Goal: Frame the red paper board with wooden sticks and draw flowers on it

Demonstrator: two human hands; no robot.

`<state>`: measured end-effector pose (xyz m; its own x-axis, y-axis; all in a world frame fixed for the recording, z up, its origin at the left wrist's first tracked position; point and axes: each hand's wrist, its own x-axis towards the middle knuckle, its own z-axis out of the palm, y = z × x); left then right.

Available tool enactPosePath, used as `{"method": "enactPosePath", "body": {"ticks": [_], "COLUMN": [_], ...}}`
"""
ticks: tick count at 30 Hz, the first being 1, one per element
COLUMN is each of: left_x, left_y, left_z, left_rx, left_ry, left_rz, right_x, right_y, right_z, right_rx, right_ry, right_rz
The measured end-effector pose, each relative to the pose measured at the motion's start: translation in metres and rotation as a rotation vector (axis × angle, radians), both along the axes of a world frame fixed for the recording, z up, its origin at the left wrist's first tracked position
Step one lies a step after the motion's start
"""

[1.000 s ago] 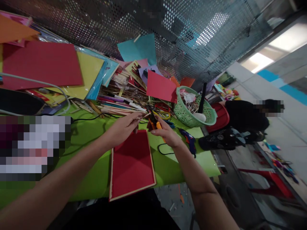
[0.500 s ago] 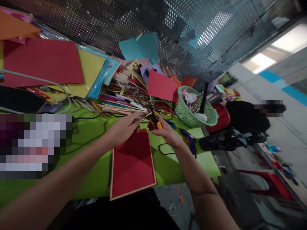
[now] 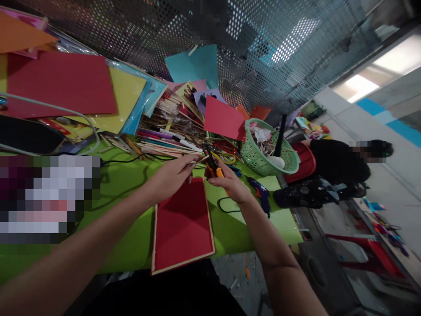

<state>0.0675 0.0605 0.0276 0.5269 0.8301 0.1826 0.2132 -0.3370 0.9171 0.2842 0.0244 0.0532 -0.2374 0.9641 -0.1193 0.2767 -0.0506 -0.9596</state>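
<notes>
Above the far edge of a red card panel (image 3: pixel 184 226), both hands are close together. My left hand (image 3: pixel 177 171) pinches a thin wooden stick (image 3: pixel 200 160) that points to the right. My right hand (image 3: pixel 226 180) is wrapped round the orange handles of a pair of pliers or cutters (image 3: pixel 213 163), whose dark jaws point up at the stick's end. Whether the jaws touch the stick is hard to make out. Pale wooden strips edge the red panel along its left, right and near sides; its far edge is partly behind my hands.
A green basket (image 3: pixel 266 162) of scraps and a glue gun (image 3: pixel 261 193) are to the right on the green table (image 3: pixel 121 237). Pens and sticks (image 3: pixel 171 142) lie behind my hands. Coloured sheets (image 3: pixel 62 85) are at back left. A person in black (image 3: pixel 338 162) sits far right.
Hardly anything differs. Both hands keep the same hold on stick and tool, and the whole view has shifted very slightly.
</notes>
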Motion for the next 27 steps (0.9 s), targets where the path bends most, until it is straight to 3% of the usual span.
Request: {"method": "enactPosePath", "body": {"ticks": [16, 27], "left_x": [0.003, -0.001], "left_y": [-0.001, 0.005], "left_z": [-0.001, -0.001], "left_rx": [-0.031, -0.08], "left_ry": [0.003, 0.024], "left_rz": [0.013, 0.03], "right_x": [0.004, 0.004], "right_y": [0.006, 0.009], "right_z": [-0.014, -0.008], "right_rx": [0.104, 0.106], "right_ry": [-0.077, -0.082], "right_rz": [0.043, -0.077]}}
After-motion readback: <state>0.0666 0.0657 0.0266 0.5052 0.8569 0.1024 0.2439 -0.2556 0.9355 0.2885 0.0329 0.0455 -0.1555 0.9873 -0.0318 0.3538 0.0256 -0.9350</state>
